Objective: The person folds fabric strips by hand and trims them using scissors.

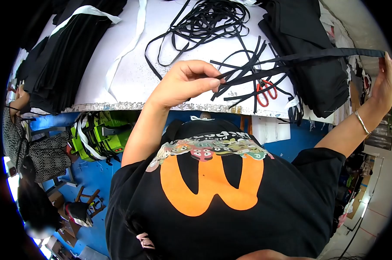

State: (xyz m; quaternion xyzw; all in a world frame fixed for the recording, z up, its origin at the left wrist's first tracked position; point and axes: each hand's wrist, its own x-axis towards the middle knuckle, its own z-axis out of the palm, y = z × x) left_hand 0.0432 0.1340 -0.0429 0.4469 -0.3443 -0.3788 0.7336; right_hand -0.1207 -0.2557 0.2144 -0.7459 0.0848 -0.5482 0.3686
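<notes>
A black fabric strip (334, 53) is stretched above the table, doubled into two lengths that meet at the right. At its right end my right hand (385, 82) pinches it between thumb and fingers, arm held far out. My left hand (185, 82) has thumb and forefinger closed on the left ends. Below the strip lie several short black strips (256, 50) in a loose crossed heap. Red-handled scissors (266, 92) rest among them, their blades partly covered. Behind is a tangled pile of long black strip (211, 19).
Black folded fabric stacks stand at the right (311, 65) and left (70, 56) of the white table (122, 26). A white band (126, 54) trails toward the front edge. Below is a green bin (103, 136). Another person (18, 104) is at far left.
</notes>
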